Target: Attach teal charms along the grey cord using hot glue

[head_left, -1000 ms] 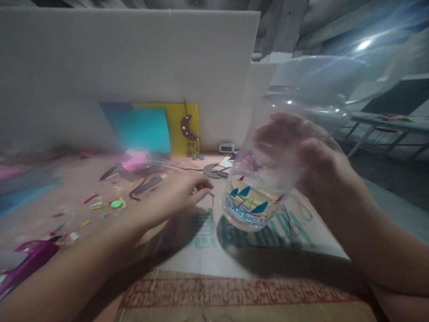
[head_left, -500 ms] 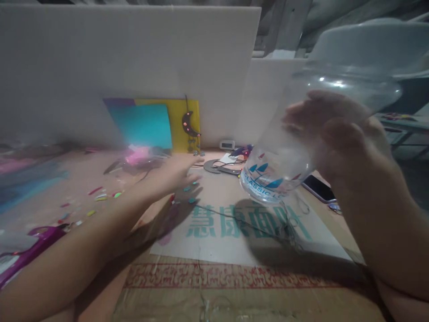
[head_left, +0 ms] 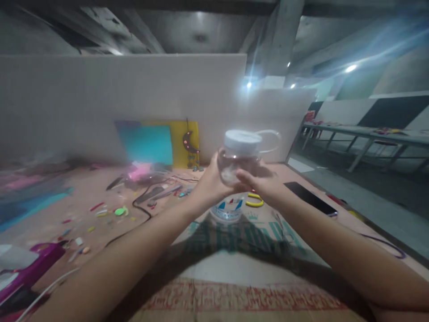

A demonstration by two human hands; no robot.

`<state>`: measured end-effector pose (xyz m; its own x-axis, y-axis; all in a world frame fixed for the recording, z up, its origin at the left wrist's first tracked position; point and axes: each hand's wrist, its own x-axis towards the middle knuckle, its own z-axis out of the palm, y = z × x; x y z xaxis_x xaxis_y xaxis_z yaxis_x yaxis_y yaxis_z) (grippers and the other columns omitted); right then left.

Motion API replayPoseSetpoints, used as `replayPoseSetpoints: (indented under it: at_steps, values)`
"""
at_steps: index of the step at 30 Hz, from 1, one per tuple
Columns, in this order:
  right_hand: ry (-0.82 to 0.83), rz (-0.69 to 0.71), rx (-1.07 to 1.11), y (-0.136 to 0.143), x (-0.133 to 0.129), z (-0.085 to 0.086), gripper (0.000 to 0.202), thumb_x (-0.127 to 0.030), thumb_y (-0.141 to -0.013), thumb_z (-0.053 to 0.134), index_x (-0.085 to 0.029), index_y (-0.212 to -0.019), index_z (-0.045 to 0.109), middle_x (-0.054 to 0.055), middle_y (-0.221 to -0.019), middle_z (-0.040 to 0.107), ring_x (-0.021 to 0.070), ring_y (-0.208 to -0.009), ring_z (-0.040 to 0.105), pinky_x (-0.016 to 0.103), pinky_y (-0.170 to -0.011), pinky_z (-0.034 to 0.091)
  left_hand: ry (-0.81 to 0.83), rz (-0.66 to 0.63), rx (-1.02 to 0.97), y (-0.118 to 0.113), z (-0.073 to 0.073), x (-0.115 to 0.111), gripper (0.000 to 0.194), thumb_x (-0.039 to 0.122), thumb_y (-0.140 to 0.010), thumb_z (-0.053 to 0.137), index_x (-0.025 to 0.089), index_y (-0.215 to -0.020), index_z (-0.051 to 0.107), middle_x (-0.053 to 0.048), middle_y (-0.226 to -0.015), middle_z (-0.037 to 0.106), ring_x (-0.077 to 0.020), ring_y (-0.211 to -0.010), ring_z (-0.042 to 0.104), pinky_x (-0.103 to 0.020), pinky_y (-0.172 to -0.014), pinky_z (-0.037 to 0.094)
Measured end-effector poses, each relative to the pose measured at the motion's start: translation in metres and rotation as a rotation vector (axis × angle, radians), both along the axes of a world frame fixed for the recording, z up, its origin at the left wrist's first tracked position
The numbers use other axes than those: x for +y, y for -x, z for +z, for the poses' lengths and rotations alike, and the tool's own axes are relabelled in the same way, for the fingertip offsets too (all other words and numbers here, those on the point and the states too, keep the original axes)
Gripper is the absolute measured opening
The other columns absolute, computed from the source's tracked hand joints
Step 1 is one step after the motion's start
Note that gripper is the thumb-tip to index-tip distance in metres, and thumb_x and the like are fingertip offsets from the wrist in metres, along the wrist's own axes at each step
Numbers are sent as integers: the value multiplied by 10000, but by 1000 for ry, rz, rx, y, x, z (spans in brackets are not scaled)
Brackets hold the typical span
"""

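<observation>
A clear plastic bottle (head_left: 230,211) with blue sailboat print stands out ahead of me, roughly upright above the white sheet with green characters (head_left: 217,266). Its white lid (head_left: 241,139) has a carry loop sticking out to the right. My left hand (head_left: 214,181) is wrapped round the left side of the bottle. From the right, my right hand (head_left: 263,179) grips the same bottle, thumb across its front. Whether the base touches the sheet I cannot tell. Just right of the bottle lies a curved yellow handle (head_left: 255,200).
A black phone (head_left: 310,198) lies on the right. Small colourful scraps (head_left: 119,211) and a dark cable (head_left: 142,206) are on the left, with a purple tool (head_left: 42,266) nearer me. Blue and yellow cards (head_left: 147,145) and a moon ornament (head_left: 190,142) lean against the back board.
The bottle has moved away from me and leftward, from tilted to upright. My left hand, earlier apart from it over the sheet, now holds it too. The view has tilted up.
</observation>
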<state>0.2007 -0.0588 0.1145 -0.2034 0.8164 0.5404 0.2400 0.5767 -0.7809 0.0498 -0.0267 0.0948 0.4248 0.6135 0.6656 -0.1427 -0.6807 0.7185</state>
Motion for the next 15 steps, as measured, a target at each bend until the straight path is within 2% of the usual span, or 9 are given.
replayPoseSetpoints:
  at_steps: [3,5,6,8,10,13,15]
  values:
    - [24,223,-309,-39,11,18,636,-575,-722,719,-243,-1254,617,91,-1290,635,297,-1179,602,485,-1005,492,43,44,-9,-2,-12,9,754,399,-687,818,180,-1287,417,-172,-1313,568,-310,-1209,570,-484,-1015,464]
    - [89,270,-544,-71,8,37,564,-499,-733,749,-249,-1230,658,70,-1239,672,285,-1134,633,457,-996,499,44,148,7,-2,-17,9,738,387,-682,820,172,-1269,428,-176,-1309,564,-315,-1221,556,-496,-1027,445]
    - [69,207,-595,-85,3,46,510,-503,-789,700,-253,-1232,663,68,-1240,673,275,-1136,632,445,-998,495,50,194,22,-3,-18,8,757,380,-676,823,174,-1280,416,-175,-1297,569,-321,-1214,557,-507,-1022,444]
    - [-81,-23,-440,-101,-12,63,494,-549,-911,518,-266,-1307,603,78,-1235,671,253,-1129,636,433,-978,500,37,237,59,-7,-17,3,774,365,-670,821,181,-1296,405,-169,-1262,586,-328,-1178,575,-517,-993,460]
    - [-276,-233,-420,-98,-29,74,558,-582,-945,423,-279,-1406,499,93,-1289,635,257,-1135,627,430,-945,503,-7,239,106,-14,-13,-6,759,354,-675,807,195,-1301,410,-151,-1233,600,-325,-1133,596,-509,-959,483]
    - [-442,-462,-861,-65,-49,83,639,-635,-920,430,-266,-1440,460,113,-1353,592,303,-1119,618,431,-885,483,-123,255,182,-22,-9,-20,796,352,-653,810,228,-1323,398,-125,-1255,584,-314,-1116,594,-490,-943,493]
    - [-430,-490,-1103,-41,-55,84,618,-655,-929,374,-218,-1320,570,122,-1178,681,294,-975,659,377,-746,478,-176,275,216,-24,-10,-27,815,349,-647,808,233,-1335,387,-129,-1286,560,-323,-1138,574,-498,-949,487]
